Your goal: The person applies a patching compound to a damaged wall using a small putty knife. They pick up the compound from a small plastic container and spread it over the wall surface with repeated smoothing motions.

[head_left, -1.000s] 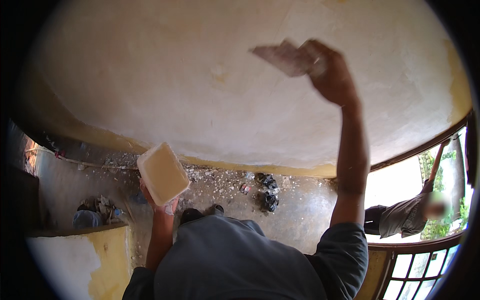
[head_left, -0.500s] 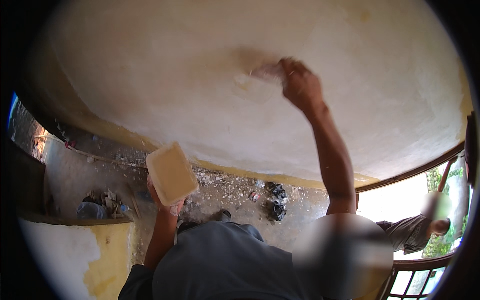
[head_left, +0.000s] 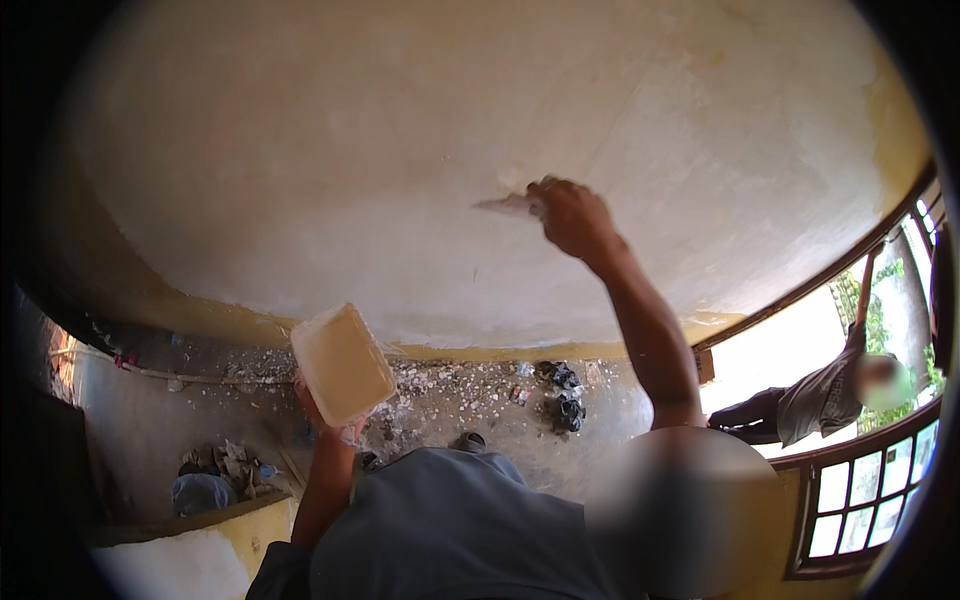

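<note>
Wall: finished in a matt, chalky, mostly smooth coat. Container: plastic-like, its edges crusted white. Flat tool: smeared pale; its material is hidden by blur. Shirt: made of matt cloth. Black bags: formed of crumpled, glossy plastic. Window: framed in wood-like brown, paned in glass.

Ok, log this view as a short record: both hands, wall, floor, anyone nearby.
Left hand: holds a cream, rectangular, tray-like piece
Right hand: raised, gripping a thin, pale, flat-bladed tool; wall contact unclear
Wall: whitish, patchy surface with yellow lower border
Floor: grey, strewn with white fragments; crumpled black plastic bags near the wall
Nearby: person in dark shirt, at right beside the bright opening, one arm raised
</note>
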### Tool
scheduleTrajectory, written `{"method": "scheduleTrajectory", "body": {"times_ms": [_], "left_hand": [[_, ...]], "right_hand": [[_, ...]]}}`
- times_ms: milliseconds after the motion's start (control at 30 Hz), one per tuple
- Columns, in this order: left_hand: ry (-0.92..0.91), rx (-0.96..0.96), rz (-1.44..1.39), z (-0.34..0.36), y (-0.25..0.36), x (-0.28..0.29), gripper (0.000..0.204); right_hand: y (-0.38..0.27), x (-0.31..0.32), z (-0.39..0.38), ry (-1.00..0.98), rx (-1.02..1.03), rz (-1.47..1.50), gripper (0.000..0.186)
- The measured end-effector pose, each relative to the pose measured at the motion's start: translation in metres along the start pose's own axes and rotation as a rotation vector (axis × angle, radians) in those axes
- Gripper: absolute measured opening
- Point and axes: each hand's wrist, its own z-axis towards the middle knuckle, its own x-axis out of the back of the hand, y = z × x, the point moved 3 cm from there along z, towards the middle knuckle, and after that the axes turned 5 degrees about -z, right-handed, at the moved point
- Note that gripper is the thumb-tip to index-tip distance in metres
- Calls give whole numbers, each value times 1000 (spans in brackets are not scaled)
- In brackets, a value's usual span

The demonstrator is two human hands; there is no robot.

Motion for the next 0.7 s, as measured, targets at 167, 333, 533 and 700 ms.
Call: {"method": "scheduleTrajectory", "body": {"times_ms": [167,333,533,700], "left_hand": [[-10,-347,1254,22,20,90,60],[175,84,-61,21,25,45,61],[101,153,-171,24,11,25,63],[161,89,-106,13,17,37,62]], "right_hand": [[-9,-74,16,-144,-65,-215,30],[7,63,77,59,-188,-277,39],[108,243,58,848,158,-636,46],[6,113,37,154,-55,-213,53]]}}
